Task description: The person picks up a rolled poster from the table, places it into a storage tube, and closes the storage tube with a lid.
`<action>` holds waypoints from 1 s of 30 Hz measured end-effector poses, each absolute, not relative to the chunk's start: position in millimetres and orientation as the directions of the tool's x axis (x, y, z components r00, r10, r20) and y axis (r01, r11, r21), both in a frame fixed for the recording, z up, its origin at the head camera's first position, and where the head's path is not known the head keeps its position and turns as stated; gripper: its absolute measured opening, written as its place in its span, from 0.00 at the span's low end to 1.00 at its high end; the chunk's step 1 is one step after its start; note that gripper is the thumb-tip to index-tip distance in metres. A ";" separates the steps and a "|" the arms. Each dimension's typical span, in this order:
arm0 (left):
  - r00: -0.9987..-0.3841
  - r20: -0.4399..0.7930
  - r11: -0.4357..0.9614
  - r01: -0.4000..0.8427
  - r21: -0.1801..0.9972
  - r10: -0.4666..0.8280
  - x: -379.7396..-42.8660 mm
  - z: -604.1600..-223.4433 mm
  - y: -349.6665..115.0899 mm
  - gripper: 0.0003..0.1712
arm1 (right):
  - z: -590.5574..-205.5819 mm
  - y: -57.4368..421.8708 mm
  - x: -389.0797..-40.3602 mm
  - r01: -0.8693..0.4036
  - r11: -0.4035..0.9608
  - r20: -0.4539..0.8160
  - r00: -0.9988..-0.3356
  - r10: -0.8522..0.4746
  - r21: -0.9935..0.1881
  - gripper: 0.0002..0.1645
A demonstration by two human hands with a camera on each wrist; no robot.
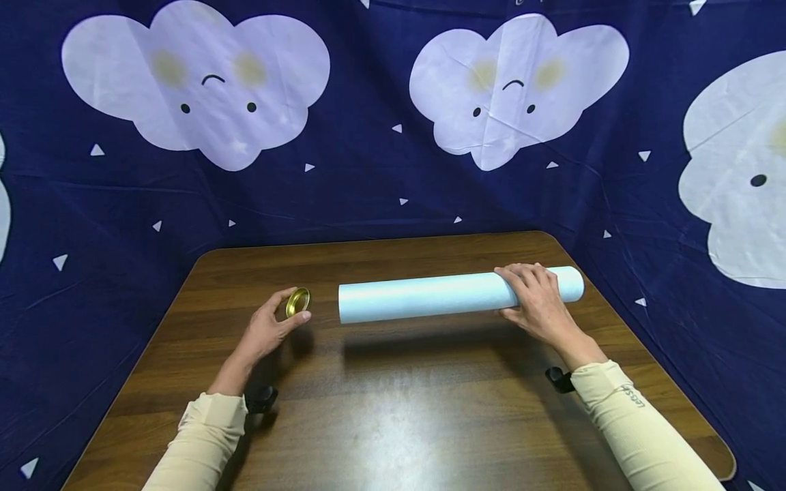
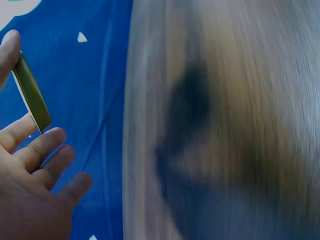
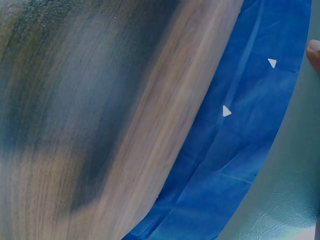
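Note:
My left hand (image 1: 268, 327) pinches a round gold lid (image 1: 298, 303) by its edge between thumb and fingers, with its hollow side toward the tube. In the left wrist view the lid (image 2: 31, 92) shows edge-on, and the other fingers (image 2: 47, 145) are spread below it. A long pale blue cylindrical tube (image 1: 430, 297) lies across my right hand's grip, raised over the table with its shadow beneath. My right hand (image 1: 540, 305) holds it near its right end. The tube's left end points at the lid, a short gap apart. The right wrist view shows the tube (image 3: 272, 200) close up.
A brown wood-grain table (image 1: 381, 409) with rounded corners lies under both hands. Behind and beside it hangs a dark blue cloth (image 1: 362, 184) with white clouds and small triangles. Each wrist carries a small black camera (image 1: 260, 399).

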State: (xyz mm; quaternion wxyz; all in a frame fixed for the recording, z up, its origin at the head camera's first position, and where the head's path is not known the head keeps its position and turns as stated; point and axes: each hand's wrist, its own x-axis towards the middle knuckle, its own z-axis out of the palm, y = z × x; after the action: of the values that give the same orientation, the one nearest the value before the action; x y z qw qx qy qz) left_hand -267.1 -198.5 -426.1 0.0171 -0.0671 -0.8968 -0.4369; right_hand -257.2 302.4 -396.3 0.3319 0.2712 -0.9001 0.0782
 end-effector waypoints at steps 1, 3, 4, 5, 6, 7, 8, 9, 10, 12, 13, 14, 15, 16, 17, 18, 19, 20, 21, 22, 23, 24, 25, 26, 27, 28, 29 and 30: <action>-0.988 0.097 0.591 0.147 0.793 0.116 -266.2 -425.7 -196.1 0.40 | -396.4 302.5 -257.0 -0.541 0.840 0.641 -0.631 -0.437 0.040 0.53; -0.983 0.118 0.555 0.176 0.813 0.139 -264.3 -424.4 -191.2 0.39 | -396.5 302.5 -256.6 -0.541 0.840 0.643 -0.629 -0.437 0.041 0.52; -0.980 0.127 0.534 0.189 0.824 0.151 -263.4 -423.5 -188.6 0.38 | -396.5 302.5 -256.5 -0.542 0.840 0.643 -0.629 -0.437 0.041 0.52; -0.977 0.137 0.517 0.202 0.832 0.161 -262.5 -422.5 -186.0 0.38 | -396.5 302.5 -256.3 -0.542 0.839 0.644 -0.628 -0.437 0.042 0.52; -0.975 0.147 0.501 0.213 0.839 0.169 -261.7 -421.5 -183.5 0.37 | -396.4 302.4 -256.2 -0.542 0.840 0.644 -0.627 -0.437 0.042 0.52; -0.972 0.157 0.489 0.224 0.843 0.175 -261.2 -420.8 -181.3 0.37 | -396.3 302.4 -256.0 -0.542 0.839 0.645 -0.627 -0.436 0.041 0.52; -0.970 0.165 0.476 0.232 0.848 0.179 -260.7 -420.0 -179.4 0.36 | -396.1 302.4 -255.8 -0.542 0.839 0.646 -0.626 -0.436 0.041 0.52; -0.968 0.172 0.459 0.238 0.856 0.180 -260.4 -419.4 -177.7 0.36 | -395.9 302.4 -255.6 -0.543 0.839 0.646 -0.626 -0.436 0.041 0.52; -0.966 0.180 0.444 0.245 0.862 0.183 -260.1 -419.0 -176.3 0.35 | -395.7 302.4 -255.3 -0.543 0.839 0.647 -0.625 -0.437 0.041 0.52; -0.963 0.196 0.411 0.258 0.874 0.187 -259.2 -418.6 -174.2 0.34 | -395.5 302.5 -254.8 -0.544 0.838 0.646 -0.625 -0.437 0.041 0.52; -0.961 0.203 0.390 0.264 0.882 0.189 -258.6 -418.4 -173.2 0.33 | -395.3 302.7 -254.6 -0.544 0.838 0.646 -0.625 -0.437 0.041 0.52; -0.959 0.209 0.366 0.268 0.891 0.192 -257.7 -418.0 -172.2 0.33 | -395.2 302.9 -254.5 -0.543 0.839 0.646 -0.626 -0.437 0.041 0.52; -0.957 0.215 0.346 0.272 0.898 0.195 -256.9 -417.7 -171.0 0.32 | -395.0 303.0 -254.4 -0.543 0.839 0.645 -0.627 -0.437 0.041 0.52; -0.956 0.217 0.328 0.273 0.904 0.197 -256.0 -417.4 -169.9 0.32 | -395.0 303.2 -254.4 -0.542 0.839 0.645 -0.628 -0.436 0.040 0.52; -0.957 0.214 0.314 0.268 0.911 0.196 -254.7 -416.6 -168.6 0.32 | -395.1 303.3 -254.6 -0.542 0.840 0.645 -0.629 -0.435 0.038 0.52; -0.958 0.212 0.304 0.265 0.915 0.195 -253.6 -416.0 -167.4 0.32 | -395.1 303.3 -254.6 -0.542 0.840 0.645 -0.629 -0.434 0.036 0.52; -0.959 0.207 0.296 0.258 0.920 0.193 -252.6 -415.4 -166.2 0.32 | -394.9 303.2 -254.7 -0.542 0.840 0.646 -0.629 -0.433 0.035 0.52; -0.961 0.200 0.282 0.249 0.927 0.194 -251.5 -414.7 -164.8 0.32 | -394.8 303.1 -254.7 -0.542 0.840 0.646 -0.629 -0.433 0.035 0.52; -0.961 0.195 0.262 0.243 0.934 0.196 -251.0 -414.6 -163.4 0.32 | -394.6 302.9 -254.7 -0.542 0.840 0.646 -0.629 -0.432 0.034 0.52; -0.961 0.188 0.244 0.235 0.941 0.201 -250.3 -414.6 -162.2 0.32 | -394.6 302.7 -254.7 -0.542 0.840 0.645 -0.630 -0.432 0.034 0.51; -0.961 0.182 0.226 0.228 0.947 0.207 -249.8 -414.7 -161.0 0.32 | -394.4 302.4 -254.5 -0.542 0.840 0.645 -0.630 -0.432 0.034 0.51; -0.960 0.182 0.206 0.227 0.952 0.212 -249.9 -415.3 -159.9 0.32 | -394.5 302.3 -254.4 -0.542 0.840 0.645 -0.630 -0.432 0.034 0.51; -0.959 0.182 0.188 0.225 0.956 0.218 -249.7 -416.0 -158.8 0.32 | -394.4 302.2 -254.3 -0.542 0.840 0.645 -0.631 -0.432 0.034 0.52; -0.957 0.183 0.174 0.224 0.959 0.223 -249.6 -416.4 -157.5 0.32 | -394.5 302.1 -254.2 -0.542 0.840 0.645 -0.631 -0.432 0.033 0.52; -0.955 0.189 0.170 0.230 0.958 0.227 -249.7 -417.1 -156.4 0.32 | -394.6 302.0 -254.2 -0.543 0.839 0.645 -0.630 -0.432 0.031 0.52; -0.954 0.192 0.174 0.234 0.956 0.229 -249.3 -417.4 -155.4 0.32 | -395.0 301.9 -254.3 -0.543 0.839 0.646 -0.629 -0.432 0.032 0.52; -0.954 0.193 0.175 0.235 0.956 0.228 -249.2 -417.7 -154.2 0.31 | -395.3 301.8 -254.4 -0.544 0.838 0.648 -0.627 -0.433 0.032 0.52; -0.954 0.194 0.173 0.236 0.956 0.228 -248.9 -418.0 -152.9 0.31 | -395.5 301.7 -254.5 -0.545 0.838 0.648 -0.627 -0.432 0.032 0.52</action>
State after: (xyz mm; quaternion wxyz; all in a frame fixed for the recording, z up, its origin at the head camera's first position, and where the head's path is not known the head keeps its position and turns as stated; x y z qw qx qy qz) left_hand -248.9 -152.9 -418.0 0.0030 -0.1515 -0.7660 -0.6248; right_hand -254.5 301.7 -395.5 0.3356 0.2722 -0.8979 0.0840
